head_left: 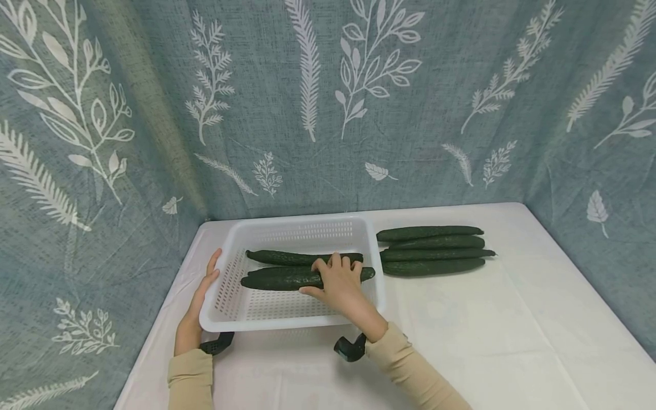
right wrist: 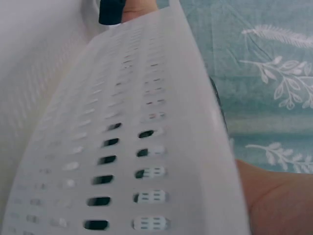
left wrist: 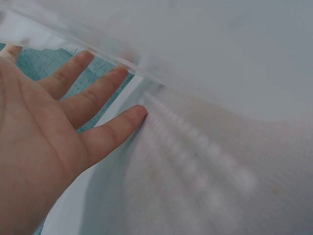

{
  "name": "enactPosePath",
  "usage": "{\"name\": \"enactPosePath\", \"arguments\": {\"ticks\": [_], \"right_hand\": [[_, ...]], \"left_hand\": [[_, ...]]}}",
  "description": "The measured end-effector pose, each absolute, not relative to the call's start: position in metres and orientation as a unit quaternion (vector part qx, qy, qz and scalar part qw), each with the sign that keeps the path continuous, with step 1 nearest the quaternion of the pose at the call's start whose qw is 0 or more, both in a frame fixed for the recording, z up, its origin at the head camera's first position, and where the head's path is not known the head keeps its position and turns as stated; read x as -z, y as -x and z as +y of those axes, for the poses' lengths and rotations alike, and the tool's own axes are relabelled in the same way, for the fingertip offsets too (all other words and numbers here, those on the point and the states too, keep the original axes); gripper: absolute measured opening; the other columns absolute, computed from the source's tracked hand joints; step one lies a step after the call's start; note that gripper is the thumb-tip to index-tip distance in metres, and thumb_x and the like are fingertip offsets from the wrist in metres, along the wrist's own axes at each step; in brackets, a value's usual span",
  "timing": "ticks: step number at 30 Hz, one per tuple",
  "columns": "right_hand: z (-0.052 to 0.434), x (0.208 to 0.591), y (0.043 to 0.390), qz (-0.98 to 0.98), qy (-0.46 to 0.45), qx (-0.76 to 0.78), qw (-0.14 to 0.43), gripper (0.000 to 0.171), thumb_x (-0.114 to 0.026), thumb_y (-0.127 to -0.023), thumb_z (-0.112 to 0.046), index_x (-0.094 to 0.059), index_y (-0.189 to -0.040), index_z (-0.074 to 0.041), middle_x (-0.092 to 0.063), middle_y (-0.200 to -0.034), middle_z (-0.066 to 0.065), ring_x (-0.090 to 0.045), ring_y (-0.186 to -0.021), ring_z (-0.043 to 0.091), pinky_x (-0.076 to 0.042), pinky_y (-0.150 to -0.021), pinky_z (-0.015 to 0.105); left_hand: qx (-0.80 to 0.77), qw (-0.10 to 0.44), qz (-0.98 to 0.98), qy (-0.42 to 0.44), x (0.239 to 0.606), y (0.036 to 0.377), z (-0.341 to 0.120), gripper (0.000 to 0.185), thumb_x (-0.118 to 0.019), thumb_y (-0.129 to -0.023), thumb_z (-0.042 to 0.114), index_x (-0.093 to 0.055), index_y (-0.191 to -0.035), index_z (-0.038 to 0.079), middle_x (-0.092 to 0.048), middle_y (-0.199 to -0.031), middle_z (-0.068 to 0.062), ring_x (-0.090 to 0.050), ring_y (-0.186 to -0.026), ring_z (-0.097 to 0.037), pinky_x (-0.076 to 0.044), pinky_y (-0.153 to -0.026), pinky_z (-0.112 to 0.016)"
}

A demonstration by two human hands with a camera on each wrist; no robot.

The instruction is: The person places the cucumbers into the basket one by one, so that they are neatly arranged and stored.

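Note:
A white slotted plastic basket [head_left: 287, 326] holds several long dark green cucumbers. My right hand [head_left: 342, 287] reaches over its near rim and grips the front cucumber [head_left: 271, 282] near its right end, thumb on the near side, fingers over the top. Close behind that one lies a second, partly covered cucumber [head_left: 274, 270]. Another cucumber [head_left: 292, 258] rests farther back. At the basket's left side my left hand [head_left: 197, 304] touches the outer wall with its fingers extended; the left wrist view shows the spread fingers [left wrist: 115, 129] against the wall. Slotted basket wall [right wrist: 161, 107] fills much of the right wrist view.
Several cucumbers [head_left: 433, 266] lie side by side on the white-covered table [head_left: 487, 330], right of the basket. Blue-green curtains [head_left: 318, 171] with white leaf prints stand behind and on both sides. Black wrist cameras [head_left: 350, 348] sit under both wrists.

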State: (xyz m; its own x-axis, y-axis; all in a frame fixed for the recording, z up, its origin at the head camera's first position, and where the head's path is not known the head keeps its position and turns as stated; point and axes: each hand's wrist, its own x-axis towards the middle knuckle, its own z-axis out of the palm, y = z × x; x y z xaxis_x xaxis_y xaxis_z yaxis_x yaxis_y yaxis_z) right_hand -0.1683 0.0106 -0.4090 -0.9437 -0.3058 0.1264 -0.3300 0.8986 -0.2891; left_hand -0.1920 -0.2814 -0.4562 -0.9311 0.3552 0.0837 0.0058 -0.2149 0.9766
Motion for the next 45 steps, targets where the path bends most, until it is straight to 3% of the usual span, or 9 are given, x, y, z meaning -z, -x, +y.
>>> {"name": "enactPosePath", "arguments": {"ticks": [25, 31, 38, 45], "right_hand": [[0.006, 0.422, 0.157, -0.973, -0.162, -0.164, 0.002, 0.051, -0.047, -0.075, -0.062, -0.051, -0.110, -0.025, -0.042, -0.095, 0.005, -0.038, -0.084, 0.023, -0.024, -0.075, 0.043], [0.006, 0.426, 0.162, -0.966, -0.184, -0.176, -0.041, 0.050, -0.049, -0.076, -0.060, -0.050, -0.110, -0.024, -0.041, -0.094, 0.004, -0.036, -0.083, 0.020, -0.023, -0.076, 0.041], [0.005, 0.428, 0.165, -0.964, -0.185, -0.178, -0.071, 0.051, -0.048, -0.077, -0.060, -0.049, -0.113, -0.024, -0.040, -0.097, 0.005, -0.035, -0.085, 0.020, -0.022, -0.078, 0.042], [0.004, 0.426, 0.165, -0.964, -0.184, -0.170, -0.096, 0.049, -0.050, -0.077, -0.058, -0.049, -0.113, -0.025, -0.039, -0.095, 0.003, -0.033, -0.086, 0.020, -0.021, -0.080, 0.043]], "left_hand": [[-0.763, 0.112, 0.615, -0.161, 0.458, 0.196, -0.279, 0.047, -0.005, -0.096, 0.018, 0.015, -0.138, 0.029, 0.025, -0.142, -0.009, 0.025, -0.126, -0.034, 0.016, -0.095, -0.057], [-0.764, 0.106, 0.609, -0.185, 0.461, 0.200, -0.281, 0.047, -0.004, -0.096, 0.016, 0.019, -0.137, 0.022, 0.028, -0.140, -0.011, 0.027, -0.125, -0.032, 0.018, -0.095, -0.054], [-0.772, 0.114, 0.603, -0.164, 0.458, 0.194, -0.281, 0.047, -0.003, -0.096, 0.017, 0.016, -0.138, 0.029, 0.026, -0.141, -0.008, 0.026, -0.126, -0.033, 0.017, -0.095, -0.056], [-0.775, 0.111, 0.602, -0.160, 0.456, 0.191, -0.279, 0.048, -0.003, -0.096, 0.016, 0.017, -0.138, 0.027, 0.027, -0.141, -0.007, 0.028, -0.125, -0.033, 0.019, -0.094, -0.056]]}}
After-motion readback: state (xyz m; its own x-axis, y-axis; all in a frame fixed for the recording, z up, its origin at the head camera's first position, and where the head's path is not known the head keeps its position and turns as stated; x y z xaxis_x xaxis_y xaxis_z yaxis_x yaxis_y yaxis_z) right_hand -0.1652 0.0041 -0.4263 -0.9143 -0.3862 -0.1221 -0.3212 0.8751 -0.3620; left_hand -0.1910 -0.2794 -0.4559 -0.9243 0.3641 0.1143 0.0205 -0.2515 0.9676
